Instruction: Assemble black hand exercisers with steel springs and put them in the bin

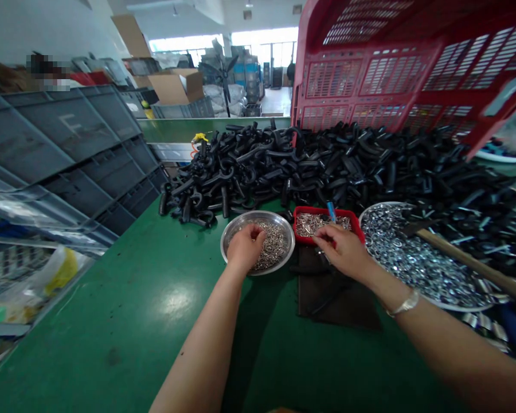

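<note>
My left hand reaches into a round metal bowl of tiny metal parts. Its fingers are curled together among them, and whatever they pinch is hidden. My right hand hovers at the front edge of a red tray filled with thin metal pins. Thumb and fingertips are pressed together; anything between them is too small to name. A blue stick-like piece stands up from the tray. Below the right hand, a black curved part lies partly over a dark flat plate.
A large heap of black curved parts covers the back of the green table. On the right, a hammer rests across a round tray of shiny metal pieces. A red crate stands behind; grey crates are stacked left.
</note>
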A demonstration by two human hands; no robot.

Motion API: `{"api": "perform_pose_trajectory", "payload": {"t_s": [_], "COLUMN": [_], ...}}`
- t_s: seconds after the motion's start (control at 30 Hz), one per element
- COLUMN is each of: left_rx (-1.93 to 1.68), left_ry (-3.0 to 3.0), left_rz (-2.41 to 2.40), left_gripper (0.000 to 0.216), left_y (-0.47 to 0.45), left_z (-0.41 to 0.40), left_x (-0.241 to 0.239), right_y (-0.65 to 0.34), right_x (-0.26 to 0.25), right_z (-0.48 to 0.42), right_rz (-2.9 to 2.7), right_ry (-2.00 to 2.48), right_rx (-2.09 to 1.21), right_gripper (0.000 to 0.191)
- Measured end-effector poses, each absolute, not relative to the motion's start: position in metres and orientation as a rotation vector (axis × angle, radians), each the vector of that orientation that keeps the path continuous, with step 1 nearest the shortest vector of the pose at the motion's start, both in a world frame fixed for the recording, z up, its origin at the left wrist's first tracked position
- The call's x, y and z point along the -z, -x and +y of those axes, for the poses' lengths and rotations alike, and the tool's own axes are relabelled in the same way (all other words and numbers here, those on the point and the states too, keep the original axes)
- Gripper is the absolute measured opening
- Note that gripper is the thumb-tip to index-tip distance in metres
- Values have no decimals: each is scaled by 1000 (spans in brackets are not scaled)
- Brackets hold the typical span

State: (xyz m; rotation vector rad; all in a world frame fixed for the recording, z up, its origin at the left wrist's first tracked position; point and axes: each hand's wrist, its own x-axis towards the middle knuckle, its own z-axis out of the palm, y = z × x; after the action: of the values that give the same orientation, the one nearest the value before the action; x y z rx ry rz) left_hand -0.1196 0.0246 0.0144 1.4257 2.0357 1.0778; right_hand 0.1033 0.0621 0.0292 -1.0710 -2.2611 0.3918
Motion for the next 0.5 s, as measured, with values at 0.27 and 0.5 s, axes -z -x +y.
{"api": "perform_pose_trajectory", "payload": {"t_s": [0.27, 0.5], "left_rx": [-475, -546], "left_ry": [-1677, -1732], "left_rz": [2380, 2397], "left_gripper": [25, 25], "left_y": [118, 121], "left_z": [21, 21], "left_x": [-21, -20], "right_y": [-179, -182], "right_x": [-4, 5], "right_z": [42, 40], "right_rz": [-2410, -2332], "right_ry": [1303, 1317], "right_rx": [-243, -170], "right_gripper": [16, 13]}}
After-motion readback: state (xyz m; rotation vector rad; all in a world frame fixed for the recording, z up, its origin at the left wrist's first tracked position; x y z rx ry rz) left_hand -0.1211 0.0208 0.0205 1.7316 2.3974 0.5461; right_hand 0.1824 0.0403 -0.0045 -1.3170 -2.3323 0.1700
